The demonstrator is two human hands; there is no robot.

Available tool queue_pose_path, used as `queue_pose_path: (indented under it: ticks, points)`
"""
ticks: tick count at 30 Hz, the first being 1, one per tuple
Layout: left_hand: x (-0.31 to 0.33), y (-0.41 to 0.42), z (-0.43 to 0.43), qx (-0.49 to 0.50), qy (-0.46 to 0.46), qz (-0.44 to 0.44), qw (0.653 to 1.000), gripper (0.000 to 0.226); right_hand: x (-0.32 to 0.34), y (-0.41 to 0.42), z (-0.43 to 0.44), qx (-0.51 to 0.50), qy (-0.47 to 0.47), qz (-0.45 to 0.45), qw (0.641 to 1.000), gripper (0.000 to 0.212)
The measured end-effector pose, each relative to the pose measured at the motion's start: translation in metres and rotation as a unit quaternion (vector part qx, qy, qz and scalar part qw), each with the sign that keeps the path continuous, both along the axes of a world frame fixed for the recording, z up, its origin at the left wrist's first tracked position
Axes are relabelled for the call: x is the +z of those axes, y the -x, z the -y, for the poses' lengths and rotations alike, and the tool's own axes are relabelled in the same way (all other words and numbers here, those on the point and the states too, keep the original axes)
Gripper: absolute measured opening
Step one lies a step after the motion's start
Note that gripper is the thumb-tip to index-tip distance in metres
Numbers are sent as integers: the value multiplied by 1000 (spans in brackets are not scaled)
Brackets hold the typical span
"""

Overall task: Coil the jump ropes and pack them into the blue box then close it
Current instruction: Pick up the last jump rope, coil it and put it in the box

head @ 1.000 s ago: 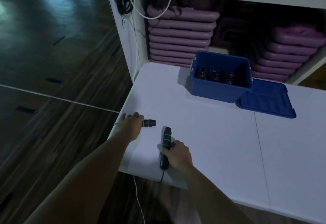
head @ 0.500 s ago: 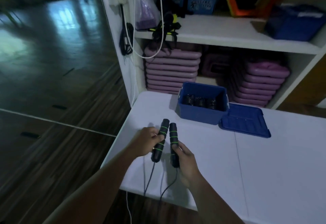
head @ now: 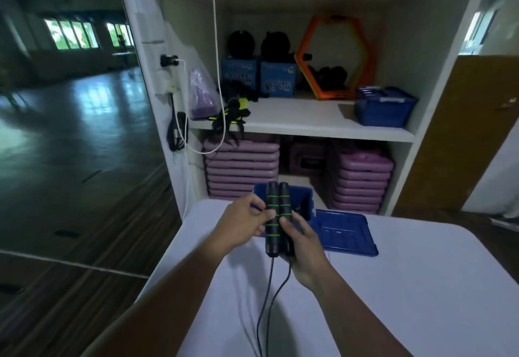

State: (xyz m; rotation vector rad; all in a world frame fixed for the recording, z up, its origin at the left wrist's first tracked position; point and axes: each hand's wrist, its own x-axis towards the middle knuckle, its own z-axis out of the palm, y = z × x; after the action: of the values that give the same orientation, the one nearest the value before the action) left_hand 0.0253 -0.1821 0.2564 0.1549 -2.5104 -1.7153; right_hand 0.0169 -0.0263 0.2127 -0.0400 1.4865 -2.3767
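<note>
**Jump rope, two handles, held upright over a white table**

Two cylindrical jump rope handles (head: 276, 216) are recorded, black, with a matt foam-like grip banded by thin green rings. They are held upright, side by side and touching, above the far left part of the table (head: 393, 286). The left hand (head: 241, 226) is curled around the left handle, its fingertips pinching it at mid-height. The right hand (head: 304, 247) is wrapped around the lower part of the right handle, with the thumb laid across the front. Two thin dark cords (head: 269, 286) hang from the handle bases and are cut off at the bottom of the view.

The blue box (head: 304, 202), rectangular plastic and open-topped, is set at the table's far edge near its far left corner. It is largely hidden behind the handles and hands, and its contents cannot be made out. Its lid (head: 345, 233), flat and ribbed, lies just beside it on the right.

The table top is smooth, white and round-cornered. Behind it a white shelving unit (head: 309, 123) is noted, holding stacked purple pads (head: 241, 168), an orange hexagonal ring (head: 334, 56) and a blue basket (head: 384, 109); the dark items further back are blurred. A white cable (head: 217, 75) hangs down its front. A glossy dark wood floor (head: 70, 146) lies to the left.
</note>
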Motion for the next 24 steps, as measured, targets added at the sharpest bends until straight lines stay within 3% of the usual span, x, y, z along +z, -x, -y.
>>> queue_pose_path:
  ticks: [7, 10, 13, 16, 17, 18, 22, 24]
  points:
    - [29, -3, -30, -10, 2, -50, 999, 22, 27, 6, -35, 26, 1, -31, 999, 31]
    - [37, -4, -25, -33, 104, -153, 982, 31, 41, 10, -45, 53, -24, -44, 997, 33]
    - [49, 3, -12, -135, 335, -227, 905, 66, 54, 15, -50, 83, -74, -48, 993, 31]
    - [56, 21, -4, -183, 635, -215, 719, 84, 62, 25, -47, 125, -107, -51, 985, 36]
    - [58, 26, -3, -192, 685, -212, 671, 82, 63, 28, -44, 135, -113, -52, 983, 40]
    - [59, 32, -2, -199, 707, -215, 644, 77, 64, 31, -41, 141, -122, -51, 981, 42]
    - [65, 54, 6, -207, 692, -263, 640, 44, 69, 43, -27, 146, -149, -55, 976, 32]
    - [65, 65, 18, -200, 669, -267, 664, 41, 73, 51, -23, 143, -141, -54, 978, 35]
